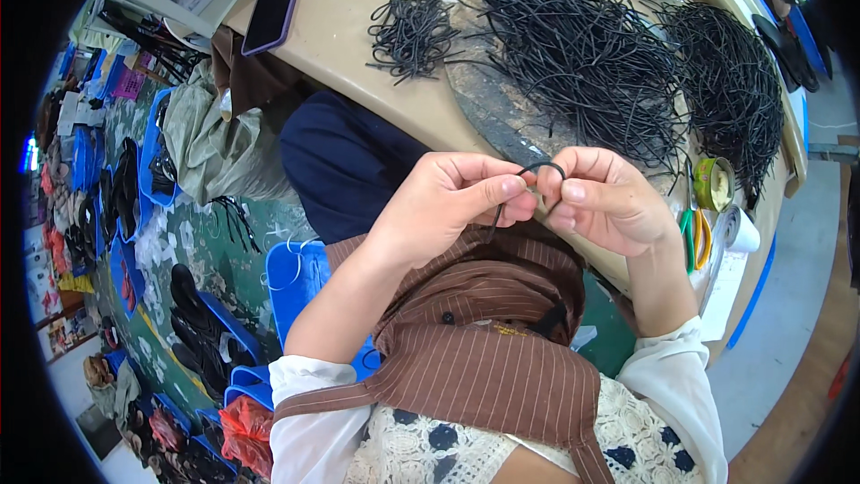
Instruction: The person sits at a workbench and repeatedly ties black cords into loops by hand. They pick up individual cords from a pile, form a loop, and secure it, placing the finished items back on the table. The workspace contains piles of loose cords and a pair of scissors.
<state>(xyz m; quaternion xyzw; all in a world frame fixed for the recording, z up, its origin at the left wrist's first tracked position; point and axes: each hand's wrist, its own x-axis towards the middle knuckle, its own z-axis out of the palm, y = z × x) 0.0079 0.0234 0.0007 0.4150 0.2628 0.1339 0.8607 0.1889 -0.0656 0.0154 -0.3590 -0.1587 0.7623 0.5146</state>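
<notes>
Both hands are raised together over my lap, close to the table's near edge. A thin black cord (540,164) arches between them, with one end hanging down below my left fingers. My left hand (461,197) pinches the cord between thumb and forefinger. My right hand (605,197) pinches the same cord, its other fingers curled in. Beyond the hands lies a big tangled heap of black cords (573,45) on the table. A smaller bundle of looped black cords (412,27) lies to its left, and another pile of black cords (730,81) to its right.
A phone (275,9) lies at the table's (358,99) left side. On the right are a round tin (714,184), scissors (688,237) with green handles, and a white roll (741,230). Blue bins (300,287) and black shoe soles (195,327) crowd the floor at left.
</notes>
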